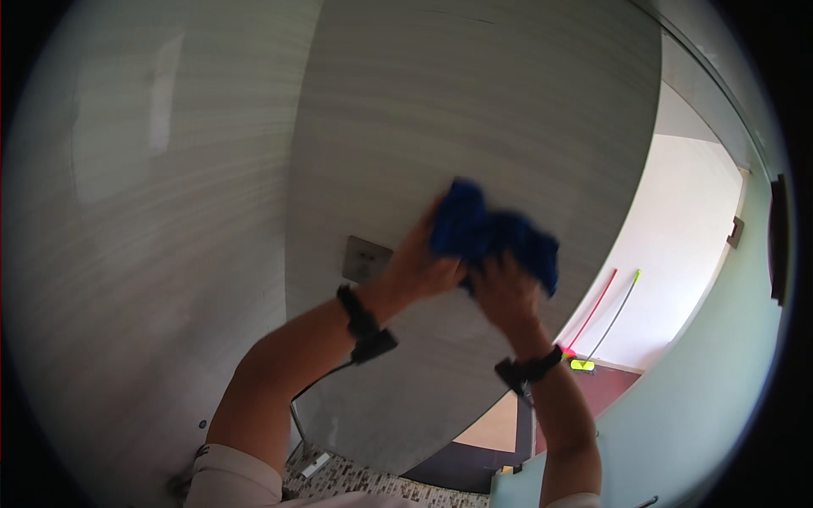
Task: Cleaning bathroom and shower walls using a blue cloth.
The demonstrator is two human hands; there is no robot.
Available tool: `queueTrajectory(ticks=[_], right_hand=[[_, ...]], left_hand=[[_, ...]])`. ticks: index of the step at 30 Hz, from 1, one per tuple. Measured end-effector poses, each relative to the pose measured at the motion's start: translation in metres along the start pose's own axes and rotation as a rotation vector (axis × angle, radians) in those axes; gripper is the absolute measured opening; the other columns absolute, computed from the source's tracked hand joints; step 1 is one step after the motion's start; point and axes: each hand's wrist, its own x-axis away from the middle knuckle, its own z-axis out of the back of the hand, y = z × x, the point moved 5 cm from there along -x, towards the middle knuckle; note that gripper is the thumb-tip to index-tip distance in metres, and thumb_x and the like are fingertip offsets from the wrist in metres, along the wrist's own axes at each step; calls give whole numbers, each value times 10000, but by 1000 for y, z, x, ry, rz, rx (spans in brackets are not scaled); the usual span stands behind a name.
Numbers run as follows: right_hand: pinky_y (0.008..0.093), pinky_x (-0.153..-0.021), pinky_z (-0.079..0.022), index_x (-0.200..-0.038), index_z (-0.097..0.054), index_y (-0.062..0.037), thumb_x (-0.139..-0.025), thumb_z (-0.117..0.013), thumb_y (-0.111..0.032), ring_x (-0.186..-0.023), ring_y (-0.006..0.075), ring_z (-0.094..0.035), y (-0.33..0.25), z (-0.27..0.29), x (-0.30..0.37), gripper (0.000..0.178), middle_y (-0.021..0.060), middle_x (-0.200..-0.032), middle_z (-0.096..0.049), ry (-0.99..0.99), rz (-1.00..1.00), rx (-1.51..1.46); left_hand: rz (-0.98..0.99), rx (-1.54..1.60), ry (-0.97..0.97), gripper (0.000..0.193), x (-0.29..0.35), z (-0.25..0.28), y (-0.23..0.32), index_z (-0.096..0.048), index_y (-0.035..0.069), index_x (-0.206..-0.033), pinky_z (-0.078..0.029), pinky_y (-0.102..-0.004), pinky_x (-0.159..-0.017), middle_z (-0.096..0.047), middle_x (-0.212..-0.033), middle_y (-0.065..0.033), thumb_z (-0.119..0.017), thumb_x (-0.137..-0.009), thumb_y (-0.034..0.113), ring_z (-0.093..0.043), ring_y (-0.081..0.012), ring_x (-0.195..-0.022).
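Observation:
A bunched blue cloth (pixel 508 233) is in front of the grey streaked wall panel (pixel 474 110), near the middle of the view, and looks blurred. My left hand (pixel 421 267) grips its left part, fingers partly hidden behind the fabric. The fingers of my right hand (pixel 508 296) are bent over its lower right part. Both wrists wear black straps with small boxes. Just left of my left hand, a square metal plate (pixel 366 259) is set in the wall.
A second pale wall (pixel 195 212) meets the panel at left. At right, past the panel's edge, an opening shows a red-handled broom (pixel 593 309) and a yellow-green one (pixel 614 317). A frosted glass door (pixel 694 406) stands nearer. Below is a mosaic floor (pixel 356 483) with a long-handled tool (pixel 315 466).

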Motion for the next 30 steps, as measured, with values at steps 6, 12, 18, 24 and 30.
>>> queueTrajectory(ticks=[6,12,18,24,30], right_hand=[[593,-986,-437,-1359,-584,-144,-949,-610,-365,-1192,408,-608,27,10,-172,466,196,-1415,-541,98,-376,-48],[615,-991,-422,-1389,-549,-118,-982,-572,-388,-1268,382,-565,-57,-7,-252,489,168,-1436,-514,251,-287,-176],[496,-978,-503,-1216,-658,-62,-945,-585,-236,-1149,321,-633,-172,-43,-252,330,157,-1224,-612,17,-56,-417],[525,-1129,-405,-1257,-666,-35,-934,-557,-177,-1243,369,-579,-263,-89,-196,370,175,-1202,-633,-94,23,-389],[554,-1259,-218,-1452,-534,-3,-1031,-453,-183,-1456,410,-377,-319,-108,-111,465,229,-1536,-448,-145,39,-629]], left_hand=[[53,-205,198,409,-83,45,-117,-650,41,-1237,-345,-557,-1173,-674,-1214,-165,-673,-851,172,-603,-355,-1228],[57,-420,154,379,-27,90,-191,-688,57,-1200,-368,-529,-1145,-713,-1143,-137,-694,-826,123,-653,-338,-1150],[229,-667,-187,511,106,108,-183,-522,-50,-1402,-296,-533,-1221,-559,-1419,-230,-591,-912,78,-491,-379,-1377],[312,-797,-566,563,185,88,-141,-450,-125,-1438,-256,-557,-1239,-442,-1520,-277,-573,-933,91,-371,-414,-1459],[959,78,-134,614,284,75,-92,-405,-126,-1481,-246,-584,-1220,-382,-1553,-320,-547,-943,132,-347,-480,-1443]])
